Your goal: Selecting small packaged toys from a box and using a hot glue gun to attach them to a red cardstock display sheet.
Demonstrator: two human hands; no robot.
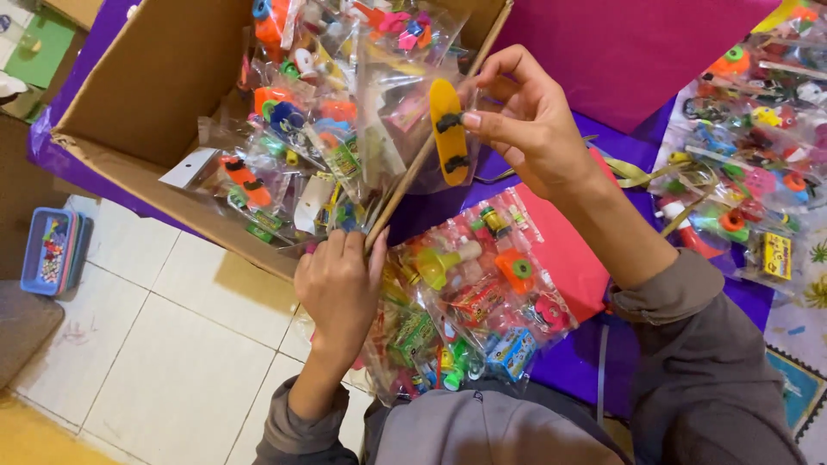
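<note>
My right hand (pixel 527 120) pinches a small yellow toy skateboard (pixel 449 131) with black wheels, holding it upright over the edge of a cardboard box (pixel 155 95). My left hand (pixel 338 288) grips a clear plastic bag (pixel 392 129) by its lower end; the bag stands up beside the skateboard. Below my hands lies a heap of clear packets of small coloured toys (pixel 469 301) on my lap. The box holds several more toy packets (pixel 293 138).
A pink cloth (pixel 637 52) and a purple sheet (pixel 568 362) cover the surface at the right, where another pile of toy packets (pixel 749 146) lies. White floor tiles (pixel 164 344) are at the lower left, with a blue tray (pixel 50 251) of small items.
</note>
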